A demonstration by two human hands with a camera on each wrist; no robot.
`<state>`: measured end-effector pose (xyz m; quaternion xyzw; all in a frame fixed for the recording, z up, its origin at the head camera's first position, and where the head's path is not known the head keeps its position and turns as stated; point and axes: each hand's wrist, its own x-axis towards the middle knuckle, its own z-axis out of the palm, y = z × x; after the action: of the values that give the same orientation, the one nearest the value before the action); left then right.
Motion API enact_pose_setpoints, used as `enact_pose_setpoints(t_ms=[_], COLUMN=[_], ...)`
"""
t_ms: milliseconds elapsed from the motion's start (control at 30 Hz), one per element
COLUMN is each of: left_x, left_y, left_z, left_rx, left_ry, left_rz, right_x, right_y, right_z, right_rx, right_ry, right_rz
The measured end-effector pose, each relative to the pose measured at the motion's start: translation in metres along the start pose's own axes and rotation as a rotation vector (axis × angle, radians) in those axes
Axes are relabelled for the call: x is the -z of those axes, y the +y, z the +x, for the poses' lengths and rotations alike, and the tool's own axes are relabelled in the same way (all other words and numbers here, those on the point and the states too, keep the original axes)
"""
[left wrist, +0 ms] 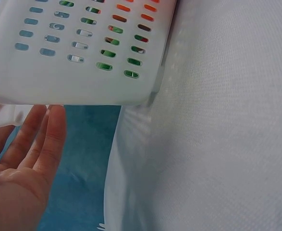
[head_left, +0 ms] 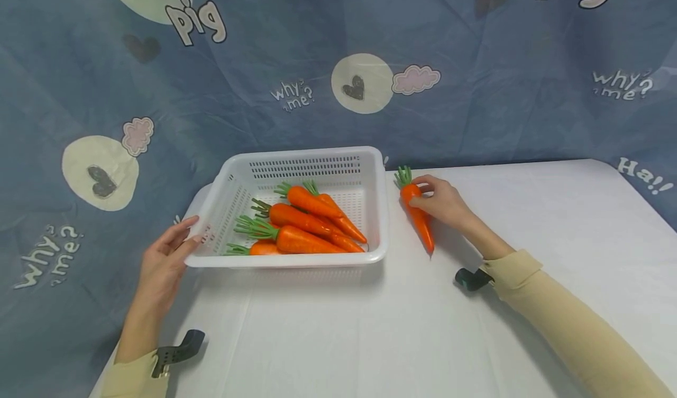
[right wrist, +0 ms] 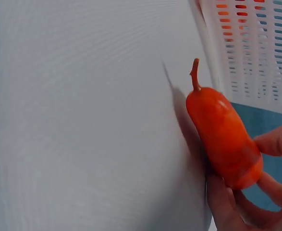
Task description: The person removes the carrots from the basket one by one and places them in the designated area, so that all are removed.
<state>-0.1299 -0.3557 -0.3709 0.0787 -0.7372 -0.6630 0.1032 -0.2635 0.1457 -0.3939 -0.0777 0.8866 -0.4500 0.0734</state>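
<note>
An orange carrot [head_left: 417, 218] with a green stem stub lies to the right of the white plastic basket, its thin tip pointing toward the near side. My right hand [head_left: 441, 201] grips its thick upper part between thumb and fingers; in the right wrist view, the fingers wrap the wide end of the carrot [right wrist: 222, 137]. At the left, my left hand [head_left: 165, 260] touches the rim of the basket [head_left: 285, 261] with extended fingers. The left wrist view has those fingers [left wrist: 49, 144] nearly straight just below the basket's edge. Several carrots [head_left: 307, 242] with green stems lie inside the basket.
A white cloth [head_left: 423, 327] covers the table, whose left edge runs past my left forearm. Behind it hangs a blue printed curtain [head_left: 296, 33]. Dark camera mounts sit on both wrists, the right one [head_left: 471, 279] close over the cloth.
</note>
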Motion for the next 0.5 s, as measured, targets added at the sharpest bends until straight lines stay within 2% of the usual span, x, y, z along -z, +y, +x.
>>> enact_pose_setpoints(t_ms=[133, 500], left_x=[0.0006, -0.0001], left_y=[-0.0005, -0.0002], left_z=[0.0001, 0.0011], left_rx=[-0.004, 0.008], left_ry=[-0.005, 0.006], left_rz=[0.001, -0.004], right_x=[-0.0026, -0.0067], right_y=[-0.0012, -0.0077], right_z=[0.0004, -0.0004], right_rx=[-0.006, -0.073], right_ry=[0.036, 0.044], right_rz=[-0.031, -0.096])
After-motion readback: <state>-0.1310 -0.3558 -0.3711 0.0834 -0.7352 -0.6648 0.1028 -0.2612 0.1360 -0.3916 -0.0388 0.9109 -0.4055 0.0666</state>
